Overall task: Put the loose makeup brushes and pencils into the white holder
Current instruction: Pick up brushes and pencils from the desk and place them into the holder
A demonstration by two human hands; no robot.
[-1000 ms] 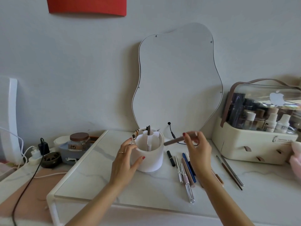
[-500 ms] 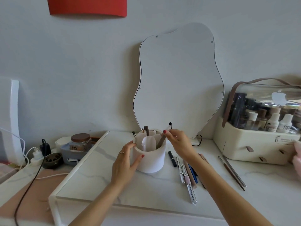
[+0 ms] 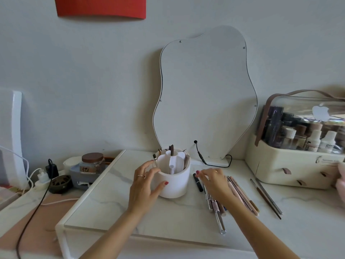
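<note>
The white holder (image 3: 175, 186) stands on the marble top, with a brown pencil (image 3: 186, 161) and a few other sticks upright in its compartments. My left hand (image 3: 144, 186) wraps the holder's left side. My right hand (image 3: 214, 181) hovers palm down over a row of loose pencils and brushes (image 3: 240, 193) lying right of the holder, fingers spread, nothing in it. A black pencil (image 3: 198, 183) lies just left of its fingertips. A clear-capped tube (image 3: 220, 221) lies nearest me. Two thin brushes (image 3: 268, 198) lie further right.
A wavy mirror (image 3: 205, 94) leans on the wall behind the holder, its black cable (image 3: 201, 156) trailing on the top. A cream cosmetics case (image 3: 298, 146) fills the right. At left, past the raised top's edge, sit a jar (image 3: 91, 163), plugs and cords.
My right hand carried the brown pencil to the holder, dropped it into a right compartment, then came down empty over the loose pencils. My left hand stayed on the holder.
</note>
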